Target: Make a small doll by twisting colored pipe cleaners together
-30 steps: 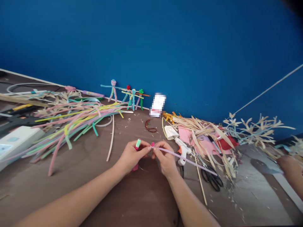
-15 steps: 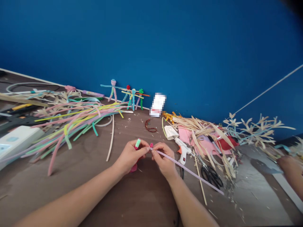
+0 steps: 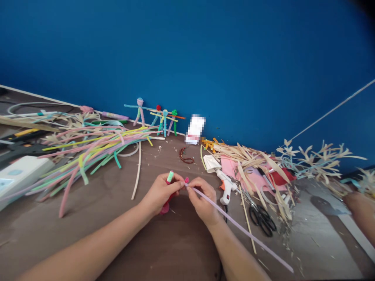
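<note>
Fingers pinched, my left hand holds a magenta fuzzy pipe-cleaner piece; parts of it show below the palm and at the fingertips, the rest is hidden. A light green wound tip pokes up above that hand. My right hand is closed on a lilac pipe cleaner, close to its near end. Both hands' fingertips meet at a small magenta knob, where the lilac stem touches or joins it; the exact join is too small to tell. The long free end slants down to the right, above my right forearm.
Left lies a pile of coloured pipe cleaners beside a white box. Small pipe-cleaner figures lean at the wall. Right are a glue gun, black-handled scissors, dried husk strips and another person's hand.
The free end of the lilac pipe cleaner has swung down and further right. My hands stay nearly in place, with the magenta piece slightly shifted.
</note>
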A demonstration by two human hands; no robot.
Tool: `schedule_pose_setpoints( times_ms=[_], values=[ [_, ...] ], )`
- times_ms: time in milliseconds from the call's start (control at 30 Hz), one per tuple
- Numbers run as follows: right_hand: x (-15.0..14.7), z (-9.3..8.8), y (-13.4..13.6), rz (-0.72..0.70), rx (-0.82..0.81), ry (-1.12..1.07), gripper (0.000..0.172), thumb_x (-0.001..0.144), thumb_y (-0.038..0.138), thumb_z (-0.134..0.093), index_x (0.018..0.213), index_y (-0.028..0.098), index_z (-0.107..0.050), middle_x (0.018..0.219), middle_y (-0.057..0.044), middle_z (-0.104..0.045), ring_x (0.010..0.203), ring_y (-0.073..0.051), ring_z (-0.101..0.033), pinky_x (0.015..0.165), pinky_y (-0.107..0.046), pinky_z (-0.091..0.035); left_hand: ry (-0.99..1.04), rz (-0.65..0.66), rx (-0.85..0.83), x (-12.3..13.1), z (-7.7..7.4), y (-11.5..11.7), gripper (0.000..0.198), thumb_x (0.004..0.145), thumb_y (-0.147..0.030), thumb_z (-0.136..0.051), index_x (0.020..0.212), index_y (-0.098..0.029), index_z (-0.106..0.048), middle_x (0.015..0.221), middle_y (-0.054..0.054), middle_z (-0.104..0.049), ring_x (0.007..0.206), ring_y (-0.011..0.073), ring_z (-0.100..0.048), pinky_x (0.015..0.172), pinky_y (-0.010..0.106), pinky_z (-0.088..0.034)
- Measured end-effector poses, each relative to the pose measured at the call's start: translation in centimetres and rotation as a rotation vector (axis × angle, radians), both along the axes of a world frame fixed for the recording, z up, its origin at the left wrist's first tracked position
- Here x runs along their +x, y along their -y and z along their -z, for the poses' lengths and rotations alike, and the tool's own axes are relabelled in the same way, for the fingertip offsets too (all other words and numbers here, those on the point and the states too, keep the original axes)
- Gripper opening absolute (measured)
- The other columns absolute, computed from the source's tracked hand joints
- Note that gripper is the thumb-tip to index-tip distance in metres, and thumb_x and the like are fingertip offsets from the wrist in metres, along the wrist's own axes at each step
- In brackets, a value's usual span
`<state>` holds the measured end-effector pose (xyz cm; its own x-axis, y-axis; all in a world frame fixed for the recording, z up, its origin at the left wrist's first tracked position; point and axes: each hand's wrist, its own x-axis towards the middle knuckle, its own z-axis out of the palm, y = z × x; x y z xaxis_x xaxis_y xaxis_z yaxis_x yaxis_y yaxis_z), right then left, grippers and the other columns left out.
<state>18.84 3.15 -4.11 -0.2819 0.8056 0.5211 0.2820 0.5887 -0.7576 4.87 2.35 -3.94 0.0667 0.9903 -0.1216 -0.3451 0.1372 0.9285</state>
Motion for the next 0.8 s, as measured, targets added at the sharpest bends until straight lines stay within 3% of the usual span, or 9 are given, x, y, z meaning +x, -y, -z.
schedule_pose_setpoints(
  times_ms=[300,633,800],
  values=[
    [0.3,0.1,0.3,-0.066,0.114,-0.018,0.012,0.074,0.012,-0.051,0.076,0.021,-0.058,0.067,-0.002,-0.057,0.061,-0.013,-0.053,0.058,-0.026,-0.043,0.186,0.173,-0.090,-0.4,0.2,-0.1,0.012,0.057,-0.022,-0.063,0.059,-0.013,-0.055,0.052,-0.001,-0.058,0.040,0.0060,-0.045,0.043,0.018,-0.032],
    [0.6,0.4,0.4,-0.127,0.162,-0.009,0.017,0.074,0.010,-0.052,0.081,0.024,-0.060,0.069,-0.002,-0.059,0.063,-0.014,-0.055,0.059,-0.027,-0.045,0.343,0.401,-0.208,-1.1,0.1,0.0,0.009,0.054,-0.018,-0.064,0.058,-0.013,-0.057,0.049,0.001,-0.059,0.039,0.0057,-0.045,0.043,0.019,-0.036],
    [0.6,0.2,0.4,-0.059,0.142,-0.047,0.016,0.072,0.010,-0.053,0.079,0.023,-0.059,0.067,-0.001,-0.057,0.060,-0.013,-0.053,0.056,-0.026,-0.043,0.298,0.358,-0.168,-1.1,0.0,-0.1,0.013,0.058,-0.021,-0.066,0.060,-0.012,-0.057,0.053,0.001,-0.060,0.041,0.0058,-0.049,0.044,0.017,-0.038]
  ],
)
